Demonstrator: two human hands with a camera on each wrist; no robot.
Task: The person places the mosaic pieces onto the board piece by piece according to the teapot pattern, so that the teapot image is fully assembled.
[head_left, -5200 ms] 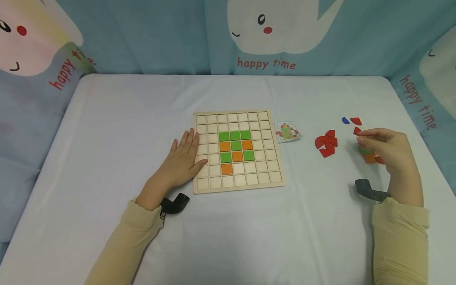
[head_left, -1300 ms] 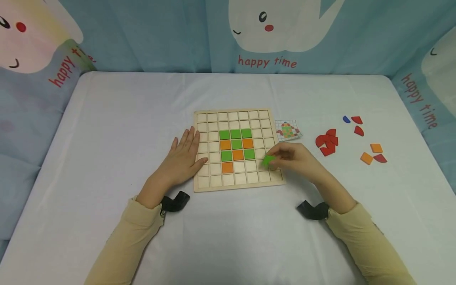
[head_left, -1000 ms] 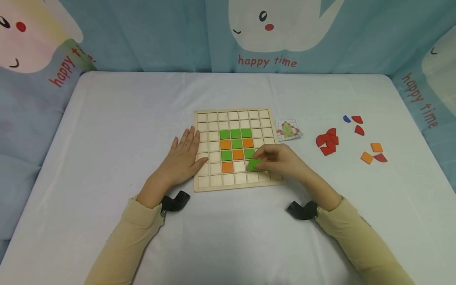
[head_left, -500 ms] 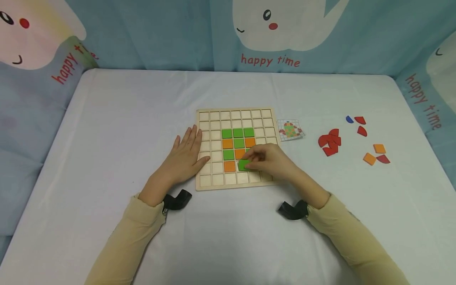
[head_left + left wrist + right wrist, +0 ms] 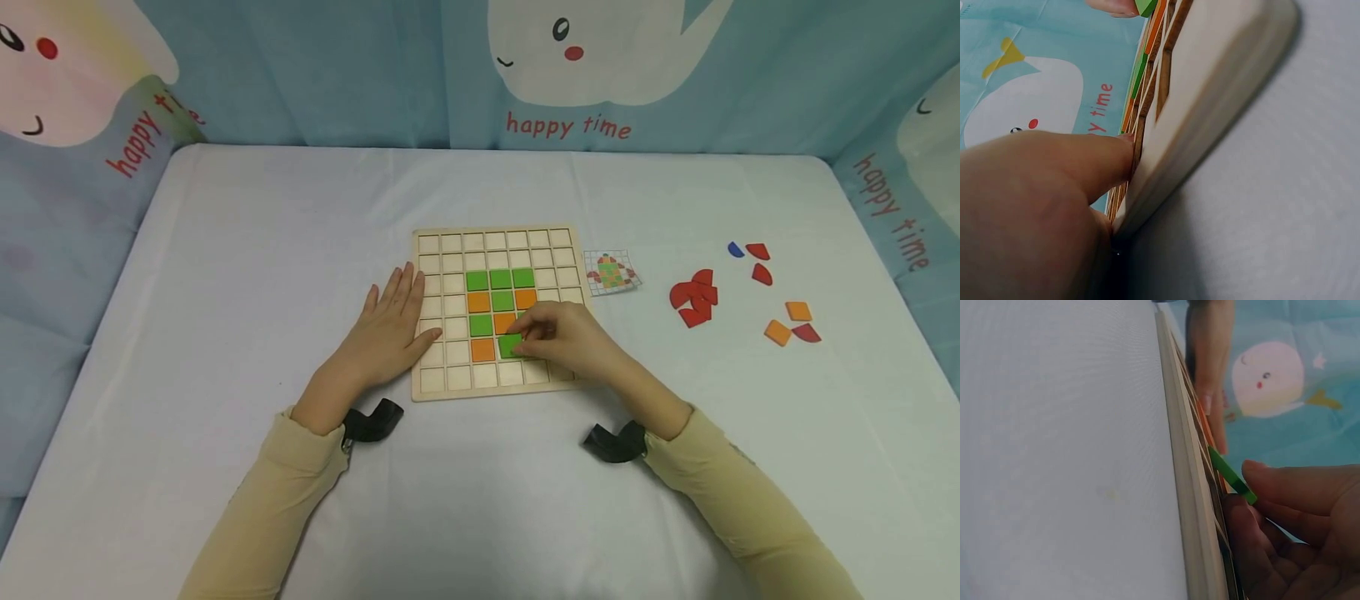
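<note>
A wooden grid board (image 5: pixel 456 379) lies on the white table, with green and orange square tiles set in its middle cells. My right hand (image 5: pixel 570 337) pinches a green square tile (image 5: pixel 509 346) between thumb and fingers, just right of the lowest orange tile (image 5: pixel 483 350). In the right wrist view that green tile (image 5: pixel 1229 472) is tilted, one edge down at the grid. Flat across the board's left edge rests my left hand (image 5: pixel 382 329), fingers straight and thumb spread over the cells. My right hand hides part of the board's lower right.
A small printed card (image 5: pixel 611 272) with a coloured grid pattern lies right of the board. Farther right are a cluster of red pieces (image 5: pixel 693 298), a blue piece (image 5: pixel 735 249) near two red ones, and two orange tiles (image 5: pixel 798 311) beside another red piece (image 5: pixel 806 333).
My right hand has gone from the loose pieces at the right to the board, carrying the green tile leftward to beside the lowest orange one. My left hand stays on the board's edge.
</note>
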